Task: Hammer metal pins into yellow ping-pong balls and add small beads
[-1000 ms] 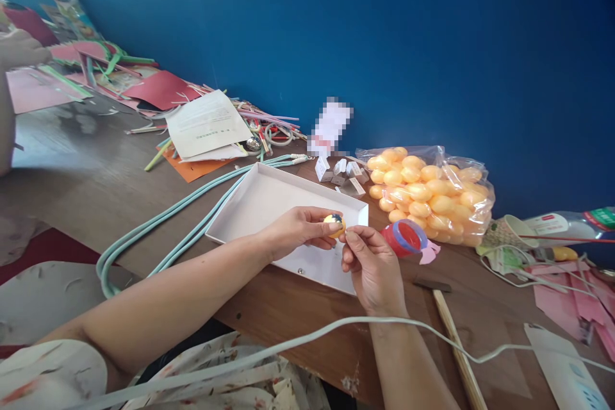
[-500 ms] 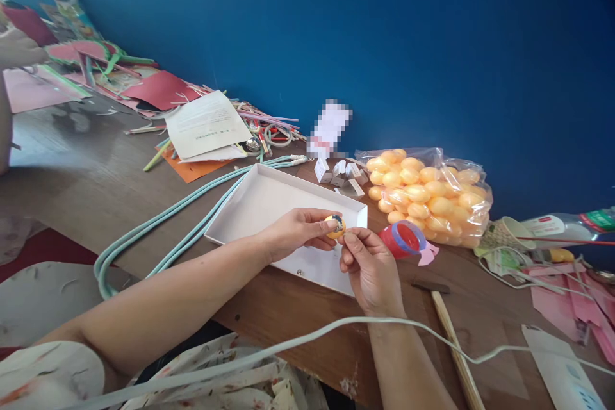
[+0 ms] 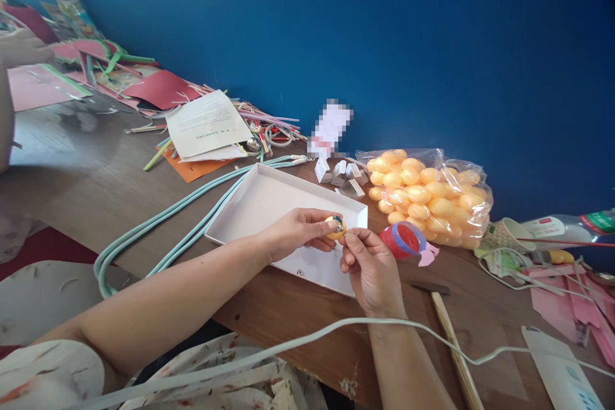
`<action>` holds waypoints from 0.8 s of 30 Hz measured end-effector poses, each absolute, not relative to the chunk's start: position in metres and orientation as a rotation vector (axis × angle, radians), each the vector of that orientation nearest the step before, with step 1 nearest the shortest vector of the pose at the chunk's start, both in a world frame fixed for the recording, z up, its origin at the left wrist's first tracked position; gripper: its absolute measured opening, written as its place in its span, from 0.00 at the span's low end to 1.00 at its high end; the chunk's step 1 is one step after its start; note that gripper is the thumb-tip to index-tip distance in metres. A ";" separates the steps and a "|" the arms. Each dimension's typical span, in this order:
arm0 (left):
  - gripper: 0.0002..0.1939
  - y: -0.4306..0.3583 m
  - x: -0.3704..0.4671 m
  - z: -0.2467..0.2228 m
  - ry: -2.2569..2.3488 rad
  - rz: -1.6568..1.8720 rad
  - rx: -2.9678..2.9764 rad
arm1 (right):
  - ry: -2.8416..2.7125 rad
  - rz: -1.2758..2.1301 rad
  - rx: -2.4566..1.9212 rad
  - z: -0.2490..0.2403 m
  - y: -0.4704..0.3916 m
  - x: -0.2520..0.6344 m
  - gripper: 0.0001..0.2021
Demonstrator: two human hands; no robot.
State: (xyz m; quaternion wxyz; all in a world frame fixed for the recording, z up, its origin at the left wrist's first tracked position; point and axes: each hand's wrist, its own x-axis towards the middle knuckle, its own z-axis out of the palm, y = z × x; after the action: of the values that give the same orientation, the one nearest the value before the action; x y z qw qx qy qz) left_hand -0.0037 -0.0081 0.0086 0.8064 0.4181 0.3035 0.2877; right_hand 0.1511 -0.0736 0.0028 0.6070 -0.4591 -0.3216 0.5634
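Observation:
My left hand [image 3: 300, 229] is closed around a small yellow-orange ball [image 3: 338, 234] with a shiny silver and dark piece on its upper side. My right hand [image 3: 372, 264] has thumb and forefinger pinched together at the ball's right side; whatever lies between those fingertips is too small to make out. Both hands are over a shallow white box [image 3: 254, 195]. A tiny shiny metal piece [image 3: 300, 273] lies at the box's near edge. Just beyond my right hand, a red cup-like tube with a blue rim [image 3: 398, 240] lies tilted.
A clear bag of orange balls [image 3: 427, 192] sits against the blue wall. A hammer [image 3: 451, 339] lies at right, with a white cable [image 3: 327, 330] crossing in front. Pale-green cords [image 3: 192, 198], papers [image 3: 206, 125] and straws are at left. Another person's hand [image 3: 24, 48] is at far left.
My hands and the ball stay almost still. At far left, the other person's hand has shifted slightly.

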 end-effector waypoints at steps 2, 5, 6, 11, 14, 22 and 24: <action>0.28 -0.008 -0.004 0.008 0.640 0.615 0.896 | -0.750 1.307 -1.062 0.002 -0.074 0.151 0.06; 0.26 -0.008 -0.004 0.008 0.628 0.613 0.891 | -0.759 1.312 -1.060 0.001 -0.073 0.152 0.06; 0.26 -0.008 -0.004 0.008 0.625 0.612 0.890 | -0.759 1.314 -1.060 0.000 -0.073 0.152 0.06; 0.24 -0.008 -0.004 0.009 0.627 0.615 0.899 | -0.767 1.322 -1.059 0.001 -0.074 0.154 0.06; 0.23 -0.008 -0.005 0.008 0.625 0.607 0.907 | -0.769 1.324 -1.057 0.001 -0.074 0.154 0.06; 0.24 -0.008 -0.005 0.010 0.624 0.600 0.913 | -0.779 1.331 -1.064 0.000 -0.074 0.154 0.06; 0.24 -0.009 -0.005 0.011 0.622 0.594 0.917 | -0.782 1.333 -1.066 0.000 -0.074 0.154 0.06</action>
State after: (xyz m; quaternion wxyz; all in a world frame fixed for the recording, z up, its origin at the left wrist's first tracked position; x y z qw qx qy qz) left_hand -0.0047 -0.0087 0.0105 0.8089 0.4287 0.2909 0.2780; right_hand 0.1544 -0.0743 0.0003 0.5908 -0.4583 -0.3358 0.5728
